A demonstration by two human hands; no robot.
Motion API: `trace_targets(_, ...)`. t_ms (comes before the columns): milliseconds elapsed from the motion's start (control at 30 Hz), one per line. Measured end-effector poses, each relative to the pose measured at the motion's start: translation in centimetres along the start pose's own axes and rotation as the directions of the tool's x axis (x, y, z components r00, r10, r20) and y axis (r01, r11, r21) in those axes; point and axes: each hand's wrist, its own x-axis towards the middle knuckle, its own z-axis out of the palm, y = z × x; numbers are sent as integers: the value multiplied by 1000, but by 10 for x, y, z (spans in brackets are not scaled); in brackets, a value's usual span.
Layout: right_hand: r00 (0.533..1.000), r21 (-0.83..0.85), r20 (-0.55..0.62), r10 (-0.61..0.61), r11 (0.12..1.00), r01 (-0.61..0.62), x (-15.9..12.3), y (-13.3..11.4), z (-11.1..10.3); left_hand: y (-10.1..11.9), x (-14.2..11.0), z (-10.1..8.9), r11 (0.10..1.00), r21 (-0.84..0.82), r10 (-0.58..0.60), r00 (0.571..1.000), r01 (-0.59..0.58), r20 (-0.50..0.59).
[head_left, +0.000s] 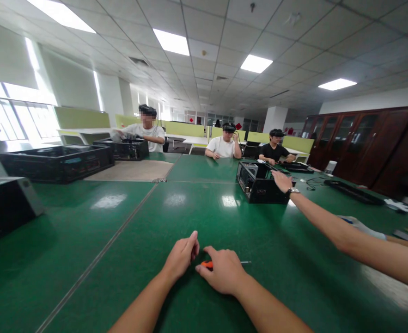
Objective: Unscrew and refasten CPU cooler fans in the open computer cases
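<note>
My right hand (pixel 225 272) rests low over the green table, closed around a screwdriver (pixel 207 264). Part of its orange handle shows between my thumb and index finger, and the thin metal shaft sticks out on the far side, pointing right. Just left of it, my left hand (pixel 183 256) is loosely closed, thumb up and fingers curled inward. Whether anything lies inside those fingers is hidden. Ahead and to the right stands an open black computer case (pixel 264 182), apart from both my hands.
From the right, another person's hand (pixel 283 181) with a wristwatch reaches onto the computer case. Black computer cases (pixel 58 162) stand at left. Several people sit across the green table (pixel 120 222). A long black panel (pixel 354 192) and cables (pixel 313 182) lie at right.
</note>
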Motion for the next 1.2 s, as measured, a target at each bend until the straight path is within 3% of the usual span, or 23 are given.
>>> trace_targets(467,995,-45,-89,35,998,-39,-5,-15,0,2,0,-1,995,84,60,998,-62,27)
trace_targets(633,998,-75,-66,-16,997,11,-9,-25,2,2,0,-1,994,96,56,998,-58,23)
trace_targets(933,999,-87,-33,-26,996,23,-9,-20,-2,5,0,0,994,101,47,999,-49,28)
trace_targets(1100,981,-9,-188,-55,998,54,-11,-23,2,5,-1,-1,996,76,42,999,-44,25)
trace_targets(1200,937,55,-313,-157,982,183,-12,-23,8,5,-2,-1,998,59,34,999,-35,12)
